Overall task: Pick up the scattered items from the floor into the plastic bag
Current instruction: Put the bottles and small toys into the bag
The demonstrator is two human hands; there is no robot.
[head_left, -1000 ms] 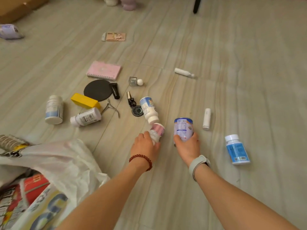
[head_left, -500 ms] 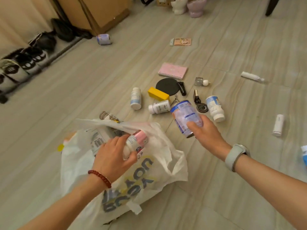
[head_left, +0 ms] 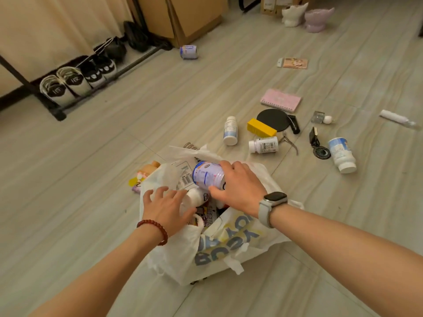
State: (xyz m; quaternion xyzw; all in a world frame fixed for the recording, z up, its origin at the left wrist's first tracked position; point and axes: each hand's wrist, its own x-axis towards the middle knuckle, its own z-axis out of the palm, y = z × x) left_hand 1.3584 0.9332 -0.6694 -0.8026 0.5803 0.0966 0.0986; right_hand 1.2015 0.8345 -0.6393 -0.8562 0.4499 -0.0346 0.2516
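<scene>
A white plastic bag with blue and yellow lettering lies open on the floor. My right hand grips a blue-and-white can over the bag's mouth. My left hand hovers beside it with fingers spread, holding nothing. A small white bottle lies inside the bag just past its fingertips. Scattered on the floor behind: white pill bottles, a yellow box, a black disc, a pink notebook and a white tube.
A shoe rack with slippers stands at the left wall, cardboard boxes behind it. Another can lies near the boxes, a card farther right. Two ceramic pots sit at the back.
My right hand has carried the can from above the floor to the bag's mouth. My left hand has let go of the pink-and-white bottle into the bag and spread its fingers.
</scene>
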